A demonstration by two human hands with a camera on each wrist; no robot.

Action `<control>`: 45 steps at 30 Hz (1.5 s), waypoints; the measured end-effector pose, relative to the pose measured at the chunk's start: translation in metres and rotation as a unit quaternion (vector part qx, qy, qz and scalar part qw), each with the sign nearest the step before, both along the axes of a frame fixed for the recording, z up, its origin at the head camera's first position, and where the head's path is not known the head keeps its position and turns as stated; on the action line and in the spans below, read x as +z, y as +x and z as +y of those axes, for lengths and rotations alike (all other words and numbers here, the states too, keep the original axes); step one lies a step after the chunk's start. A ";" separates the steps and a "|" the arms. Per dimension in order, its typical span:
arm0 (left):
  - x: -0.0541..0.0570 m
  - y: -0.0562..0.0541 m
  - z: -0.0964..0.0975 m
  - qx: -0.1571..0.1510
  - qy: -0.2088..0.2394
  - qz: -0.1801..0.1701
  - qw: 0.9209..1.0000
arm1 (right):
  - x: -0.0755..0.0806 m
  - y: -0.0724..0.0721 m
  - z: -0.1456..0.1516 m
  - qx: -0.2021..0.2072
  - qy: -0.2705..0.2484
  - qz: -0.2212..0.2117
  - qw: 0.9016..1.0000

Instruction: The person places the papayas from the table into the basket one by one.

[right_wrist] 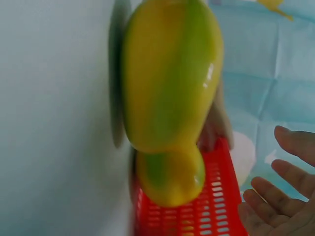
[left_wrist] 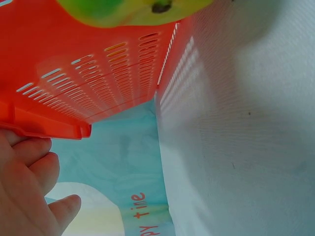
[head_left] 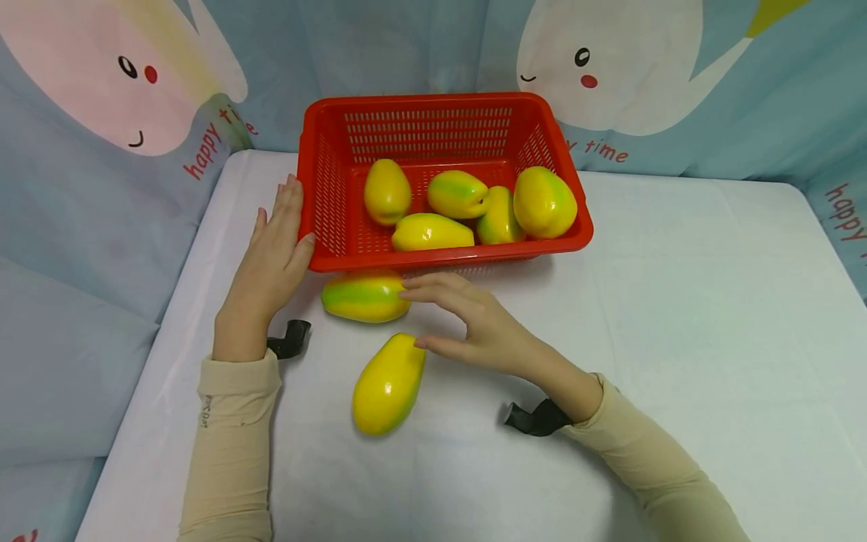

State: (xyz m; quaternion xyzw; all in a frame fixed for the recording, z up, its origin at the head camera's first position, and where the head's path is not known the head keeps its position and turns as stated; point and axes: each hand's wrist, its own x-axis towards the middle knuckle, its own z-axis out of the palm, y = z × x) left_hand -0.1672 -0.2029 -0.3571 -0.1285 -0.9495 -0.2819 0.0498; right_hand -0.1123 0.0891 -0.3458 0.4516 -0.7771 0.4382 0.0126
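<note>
The left hand (head_left: 271,248) lies along the left side of a red plastic basket (head_left: 440,259), fingers extended and fingertips at the rim in the left wrist view. To the right, the right hand (head_left: 484,327) hovers over the table with fingers spread and gently bent, nothing in its grasp. Its fingertips overlap the end of a yellow-green papaya (head_left: 366,297) lying against the basket's front. Its thumb is beside the narrow end of another papaya (head_left: 387,388), nearer the person. Both papayas appear large in the right wrist view, apart from the right hand's fingers.
Inside the basket lie several papayas, including an upright-looking one (head_left: 387,192) at left and a large one (head_left: 544,203) at right. A white cloth (head_left: 677,339) covers the table. Behind it hangs a blue printed curtain (head_left: 406,45). Black wrist devices (head_left: 535,418) extend beside both wrists.
</note>
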 end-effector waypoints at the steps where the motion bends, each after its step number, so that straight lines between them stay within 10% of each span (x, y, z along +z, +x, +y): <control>1: 0.000 0.000 0.000 0.000 0.000 0.000 1.000 | -0.001 0.001 -0.001 0.002 0.007 0.000 1.000; 28: 0.001 0.002 0.000 -0.003 0.007 -0.005 1.000 | -0.023 0.009 -0.018 0.058 0.103 -0.038 0.992; 45: 0.000 0.001 0.000 -0.002 0.007 -0.003 1.000 | -0.024 0.013 -0.018 0.176 0.200 -0.102 0.958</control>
